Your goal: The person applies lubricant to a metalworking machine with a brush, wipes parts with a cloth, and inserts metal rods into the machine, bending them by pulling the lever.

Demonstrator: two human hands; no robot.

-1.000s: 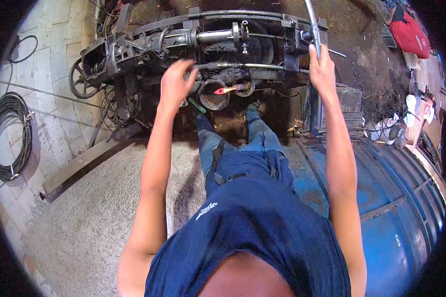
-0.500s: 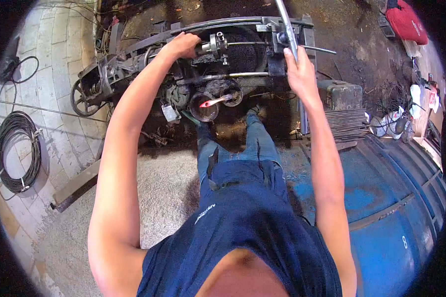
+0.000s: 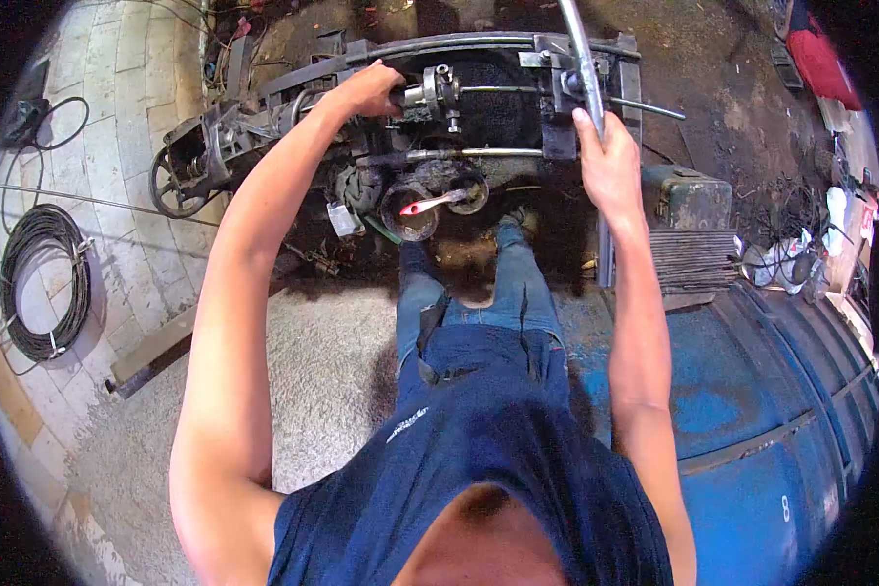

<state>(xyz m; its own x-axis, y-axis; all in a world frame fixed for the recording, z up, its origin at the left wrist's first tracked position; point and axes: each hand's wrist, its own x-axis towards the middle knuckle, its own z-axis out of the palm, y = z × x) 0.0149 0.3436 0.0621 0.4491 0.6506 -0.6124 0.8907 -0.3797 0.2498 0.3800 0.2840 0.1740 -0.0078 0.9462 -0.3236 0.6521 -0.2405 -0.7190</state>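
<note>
A long metal machine with rails and a wheel (image 3: 176, 176) stretches across in front of me. My left hand (image 3: 373, 90) is closed round a dark part of its shaft, just left of a round metal chuck (image 3: 441, 96); the fingertips are partly hidden. My right hand (image 3: 612, 161) wraps round a long steel bar (image 3: 582, 59) that slants upward at the machine's right end, with the thumb lying along it. A thin rod (image 3: 654, 108) sticks out to the right there. Below the rails, a brush (image 3: 435, 203) with a red end lies across two round tins (image 3: 408, 227).
At left a coil of black cable (image 3: 15, 283) lies on the paving. A worn metal box (image 3: 695, 200) and a ribbed stack (image 3: 684, 256) stand right of my right forearm. Lower right is a blue metal surface (image 3: 742, 488). A red cloth item (image 3: 818, 68) lies far right.
The whole view has shifted slightly, so the machine appears a little further right and lower. Both hands keep their holds, with no clear movement against the machine.
</note>
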